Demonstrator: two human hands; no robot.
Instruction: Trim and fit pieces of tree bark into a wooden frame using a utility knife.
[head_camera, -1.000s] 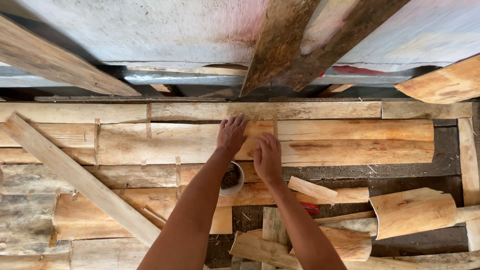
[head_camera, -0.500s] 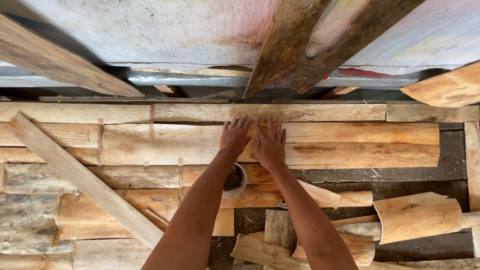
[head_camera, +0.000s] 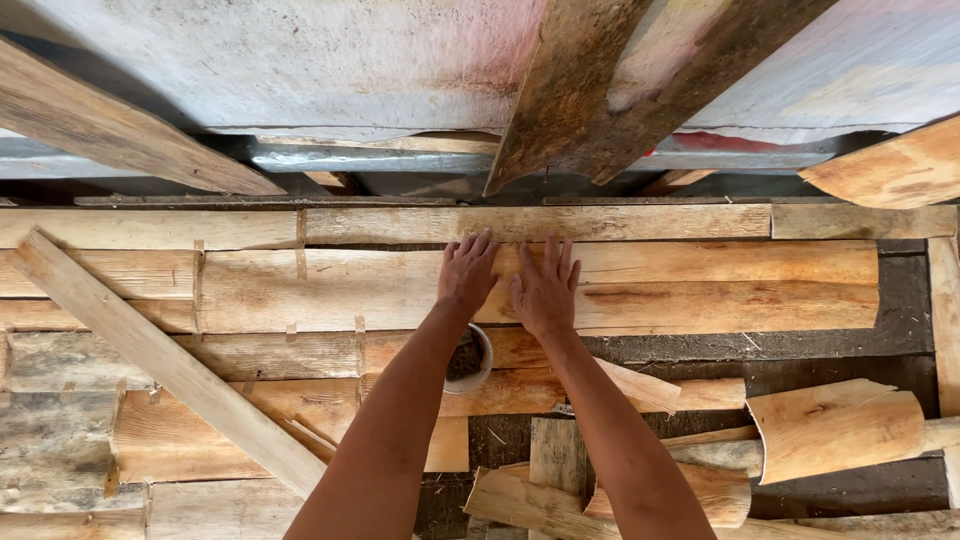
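centrally: wood slab (head_camera: 700, 290), pale, rough-sawn, lying flat in a row of similar boards, long axis running left to right. left hand (head_camera: 466, 272) and right hand (head_camera: 545, 290) rest palm-down on its left end, side by side, fingers spread flat and pointing away from the body, gripping nothing; the slab stretches away to the right, so the right hand is nearer its middle. below the slab, by the left forearm: small round tub (head_camera: 470, 358). left of the slab: loose diagonal plank (head_camera: 170, 365). lower right of the slab: curved offcuts (head_camera: 835, 430).
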